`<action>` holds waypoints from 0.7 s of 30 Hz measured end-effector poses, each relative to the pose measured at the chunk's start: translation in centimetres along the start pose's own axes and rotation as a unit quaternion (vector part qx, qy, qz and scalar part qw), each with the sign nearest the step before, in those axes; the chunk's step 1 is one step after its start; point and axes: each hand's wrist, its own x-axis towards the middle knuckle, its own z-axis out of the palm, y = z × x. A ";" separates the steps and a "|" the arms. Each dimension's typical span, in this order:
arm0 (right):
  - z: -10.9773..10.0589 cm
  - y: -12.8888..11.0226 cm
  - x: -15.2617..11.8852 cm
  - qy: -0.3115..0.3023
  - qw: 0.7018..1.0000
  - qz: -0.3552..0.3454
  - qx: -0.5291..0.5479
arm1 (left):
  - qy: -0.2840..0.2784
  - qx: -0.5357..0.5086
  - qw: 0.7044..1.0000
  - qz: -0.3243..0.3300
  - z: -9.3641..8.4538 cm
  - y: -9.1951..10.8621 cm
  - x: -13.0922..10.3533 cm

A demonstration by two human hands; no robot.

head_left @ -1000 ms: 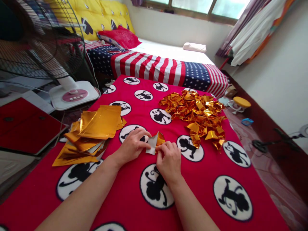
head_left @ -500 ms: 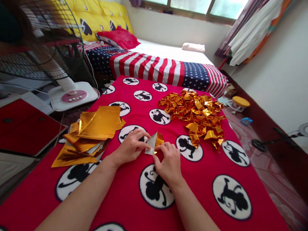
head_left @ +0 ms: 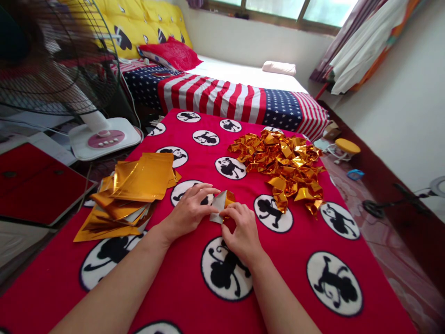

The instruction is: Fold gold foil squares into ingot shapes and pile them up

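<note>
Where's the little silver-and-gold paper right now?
In the head view, the little paper is near the middle, over the red cloth, between the left hand and right hand, to the right of the flat gold stack.

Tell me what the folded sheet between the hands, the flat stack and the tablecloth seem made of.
Folded sheet: probably foil-faced paper; one side is pale grey, the other glossy gold.
Flat stack: likely the same, with smooth, reflective gold faces and some pale grey showing between layers.
Tablecloth: fabric, possibly fleece; its surface looks matte and soft, but the fibre can't be told.
</note>
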 end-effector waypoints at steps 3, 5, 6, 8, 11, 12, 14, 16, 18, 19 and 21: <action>0.1 -0.1 -0.1 0.003 1.000 0.001 -0.012 | 0.007 0.005 1.000 -0.005 -0.1 0.2 0.1; 0.2 -0.1 -0.2 0.007 1.000 0.001 -0.022 | 0.017 0.004 1.000 -0.011 -0.1 0.2 0.1; 0.2 -0.1 -0.2 0.010 1.000 0.002 -0.026 | 0.020 0.002 1.000 -0.014 -0.2 0.2 0.1; 0.3 -0.1 -0.2 0.014 0.999 0.005 -0.031 | 0.023 -0.005 0.999 -0.022 -0.2 0.1 0.1; 0.3 -0.1 -0.3 0.016 0.999 0.008 -0.028 | 0.019 -0.017 0.999 -0.027 0.0 0.0 0.1; 0.3 -0.1 -0.3 0.017 1.000 0.007 -0.024 | 0.019 -0.019 0.999 -0.024 0.0 -0.1 0.0; 0.3 -0.1 -0.3 0.022 1.000 0.004 -0.017 | 0.017 -0.020 1.000 -0.014 0.2 -0.2 0.0; 0.3 0.0 -0.4 0.026 1.000 0.004 -0.011 | 0.016 -0.019 1.000 -0.006 0.3 -0.3 0.0; 0.3 0.1 -0.4 0.030 1.000 0.007 -0.004 | 0.013 -0.024 1.000 -0.004 0.3 -0.2 0.0; 0.3 0.1 -0.4 0.033 0.999 0.010 0.000 | 0.012 -0.028 1.000 -0.005 0.2 -0.1 0.1; 0.4 0.2 -0.3 0.042 0.999 0.015 0.010 | 0.010 -0.038 0.999 -0.008 0.1 0.1 0.1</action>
